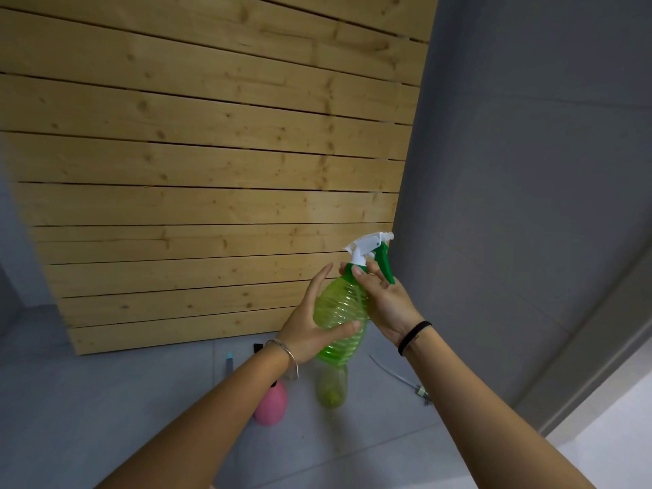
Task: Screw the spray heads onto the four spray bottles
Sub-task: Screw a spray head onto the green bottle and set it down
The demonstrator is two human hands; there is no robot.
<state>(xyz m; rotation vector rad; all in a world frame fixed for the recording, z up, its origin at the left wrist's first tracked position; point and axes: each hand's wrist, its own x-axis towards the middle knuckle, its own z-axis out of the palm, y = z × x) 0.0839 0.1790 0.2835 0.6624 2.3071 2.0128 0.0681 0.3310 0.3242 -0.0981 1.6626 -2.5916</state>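
I hold a ribbed, translucent green plastic spray bottle up in the air, in front of a wall of pale knotty pine planks laid in horizontal courses. My left hand is wrapped around the bottle's bulging, ridged belly, thumb across the front and fingers curved behind it, grasping it firmly. My right hand pinches the bottle's green screw collar between thumb and fingertips, the remaining fingers spread loosely; it is closed on the collar of the white and green plastic spray head, which sits on the bottle's neck with its green trigger pointing down to the right. A thin silver bangle circles my left wrist and a black elastic band my right.

Below, on the smooth grey tiled floor, a rounded pink plastic bottle stands partly hidden behind my left forearm. Just beside it stands a blurred yellow-green translucent bottle, directly beneath the one I am holding. A loose spray part with a long thin dip tube lies on the tiles to the right.
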